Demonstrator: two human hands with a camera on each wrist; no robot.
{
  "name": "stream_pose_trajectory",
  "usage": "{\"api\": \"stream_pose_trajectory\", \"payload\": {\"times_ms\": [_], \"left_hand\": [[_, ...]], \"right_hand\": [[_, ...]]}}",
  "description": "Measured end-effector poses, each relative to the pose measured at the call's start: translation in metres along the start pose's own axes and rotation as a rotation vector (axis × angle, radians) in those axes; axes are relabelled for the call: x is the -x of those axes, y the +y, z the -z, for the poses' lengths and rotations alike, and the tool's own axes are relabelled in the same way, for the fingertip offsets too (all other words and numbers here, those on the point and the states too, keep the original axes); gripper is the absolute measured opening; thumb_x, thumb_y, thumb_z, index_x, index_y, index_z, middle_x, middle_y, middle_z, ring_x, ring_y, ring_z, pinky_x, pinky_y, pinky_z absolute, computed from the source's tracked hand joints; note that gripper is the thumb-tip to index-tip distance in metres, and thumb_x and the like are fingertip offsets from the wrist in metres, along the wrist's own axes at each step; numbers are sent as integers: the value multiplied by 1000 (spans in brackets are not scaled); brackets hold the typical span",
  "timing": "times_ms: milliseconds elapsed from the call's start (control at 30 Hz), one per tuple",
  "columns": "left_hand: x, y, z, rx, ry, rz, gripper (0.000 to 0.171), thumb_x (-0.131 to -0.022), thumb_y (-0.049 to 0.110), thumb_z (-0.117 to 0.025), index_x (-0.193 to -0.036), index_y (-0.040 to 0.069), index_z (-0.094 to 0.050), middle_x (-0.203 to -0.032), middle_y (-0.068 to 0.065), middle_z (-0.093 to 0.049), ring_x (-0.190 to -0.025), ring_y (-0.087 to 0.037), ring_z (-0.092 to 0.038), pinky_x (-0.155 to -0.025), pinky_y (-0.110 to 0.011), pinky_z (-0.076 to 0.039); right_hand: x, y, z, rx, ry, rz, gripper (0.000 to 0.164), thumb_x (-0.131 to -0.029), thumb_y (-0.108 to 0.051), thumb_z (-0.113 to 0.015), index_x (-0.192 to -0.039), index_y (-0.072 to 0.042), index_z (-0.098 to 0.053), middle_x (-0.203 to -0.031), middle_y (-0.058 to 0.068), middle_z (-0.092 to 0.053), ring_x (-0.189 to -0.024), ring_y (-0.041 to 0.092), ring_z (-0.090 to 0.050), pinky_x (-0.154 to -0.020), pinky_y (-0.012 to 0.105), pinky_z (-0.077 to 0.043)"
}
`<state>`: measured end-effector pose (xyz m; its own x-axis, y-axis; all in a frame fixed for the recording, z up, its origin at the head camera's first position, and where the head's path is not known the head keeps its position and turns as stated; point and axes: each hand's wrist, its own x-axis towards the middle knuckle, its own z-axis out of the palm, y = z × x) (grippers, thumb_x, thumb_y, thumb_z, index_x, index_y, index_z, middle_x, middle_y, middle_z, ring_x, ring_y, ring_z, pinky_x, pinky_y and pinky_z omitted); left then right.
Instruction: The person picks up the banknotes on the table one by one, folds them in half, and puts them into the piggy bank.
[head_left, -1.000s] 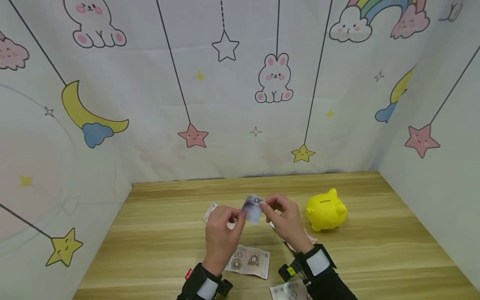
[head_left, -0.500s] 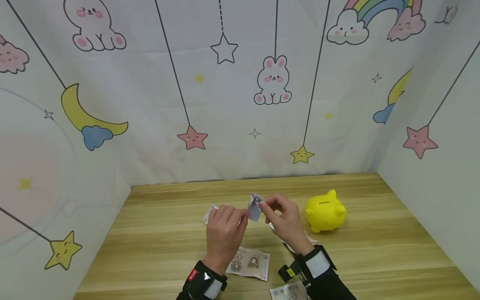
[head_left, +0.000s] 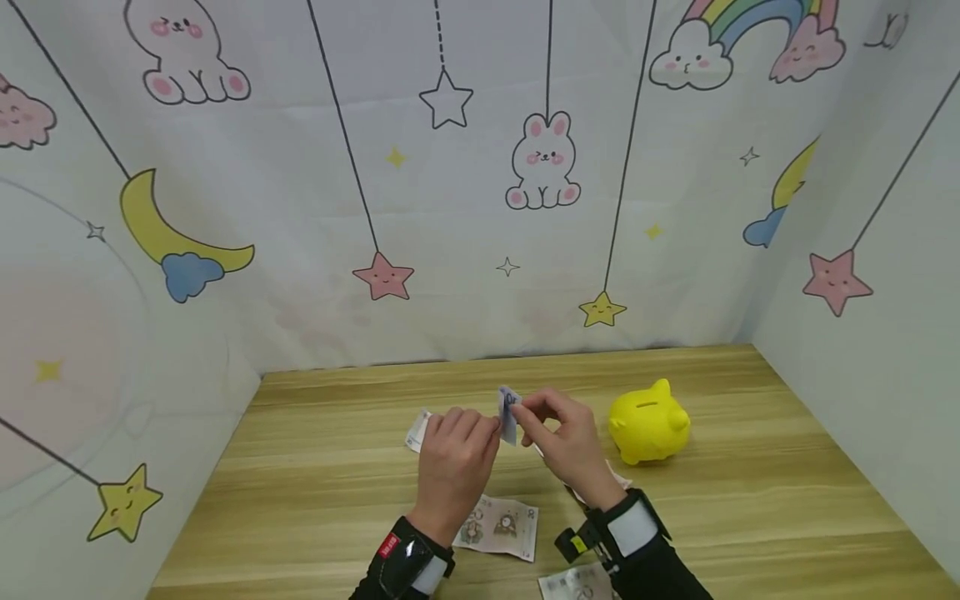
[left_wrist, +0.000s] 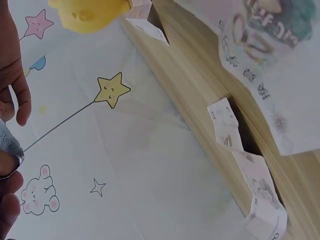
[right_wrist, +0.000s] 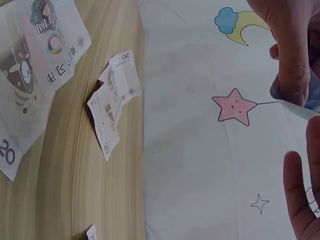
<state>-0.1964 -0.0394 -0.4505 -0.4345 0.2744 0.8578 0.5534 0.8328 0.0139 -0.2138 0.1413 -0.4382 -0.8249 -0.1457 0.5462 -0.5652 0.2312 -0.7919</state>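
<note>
- Far left on the wood-grain table [head_left: 300,500]: pale banknote [head_left: 417,432], partly hidden behind the left hand.
- Left hand [head_left: 456,458]: fingers bent, grip closed at the fingertips; thumb and fingers pinch the left side of the blue note. Black strap at the wrist.
- Below that hand: printed banknote [head_left: 497,528] flat on the table, its left end covered by the left wrist.
- Centre: blue note [head_left: 507,417], creased and narrow in outline, held above the table between both hands.
- Right hand [head_left: 562,442]: thumb and forefinger nearly together, pinching the right side of the blue note; other fingers loosely bent.
- Lower edge, beside the right sleeve: another banknote [head_left: 576,583], cut off by the view.
- Behind the right wrist: pinkish banknote [head_left: 617,477], largely covered.
- Right: yellow piggy bank [head_left: 648,423], upright, slot on top, near the right hand but apart from it.
</note>
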Motion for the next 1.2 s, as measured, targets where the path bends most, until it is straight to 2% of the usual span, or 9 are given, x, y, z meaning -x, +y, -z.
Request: {"api": "stream_pose_trajectory", "payload": {"times_ms": [167,333,633,867,1033,1133,1200], "left_hand": [[-2,0,0,-65,-8,-59,23,-77,3,-93,-91,10,-76,-81,-1,-67,-77,-19,-63,-66,-34,-44],[-2,0,2,-102,-23,-84,22,-78,3,-93,-91,10,-77,-80,-2,-67,-76,-19,-62,-67,-34,-44],[0,-1,4,-118,-59,-108,20,-80,3,-93,-93,8,-80,-80,-3,-69,-75,-20,-62,-67,-33,-45],[0,-1,5,-151,-80,-156,17,-81,2,-90,-91,8,-78,-82,-2,-69,-77,-20,-62,-70,-33,-45],[1,-4,5,-168,-82,-207,6,-93,3,-74,-90,9,-75,-84,-2,-69,-77,-20,-62,-70,-33,-44],[1,-4,5,-177,-80,-226,13,-99,6,-64,-90,9,-73,-85,-2,-68,-77,-20,-61,-69,-32,-42],[1,-4,5,-181,-83,-230,14,-99,7,-63,-90,9,-73,-85,-2,-68,-77,-20,-61,-69,-32,-42]], "right_hand": [[0,1,0,12,-4,0,8,-98,-4,-77,-101,-11,-75,-86,3,-74,-62,11,-66,-59,29,-58],[-2,0,1,30,-22,15,4,-99,-8,-77,-102,-9,-76,-88,2,-76,-63,11,-67,-59,35,-59],[-4,-6,3,164,-35,109,5,-97,-10,-80,-102,-10,-79,-84,-3,-76,-66,4,-64,-62,27,-57],[-5,-11,2,228,-39,112,7,-95,-14,-83,-101,-11,-81,-88,-5,-77,-73,5,-66,-67,27,-59],[-6,-9,0,236,-35,130,7,-94,-12,-84,-99,-11,-80,-87,-5,-77,-73,5,-66,-68,27,-59],[-6,-8,-1,243,-28,145,7,-93,-12,-85,-98,-11,-80,-87,-4,-77,-73,5,-66,-68,27,-59],[-6,-7,-1,247,-26,150,7,-93,-12,-84,-98,-10,-80,-86,-4,-77,-73,6,-67,-68,27,-59]]}}
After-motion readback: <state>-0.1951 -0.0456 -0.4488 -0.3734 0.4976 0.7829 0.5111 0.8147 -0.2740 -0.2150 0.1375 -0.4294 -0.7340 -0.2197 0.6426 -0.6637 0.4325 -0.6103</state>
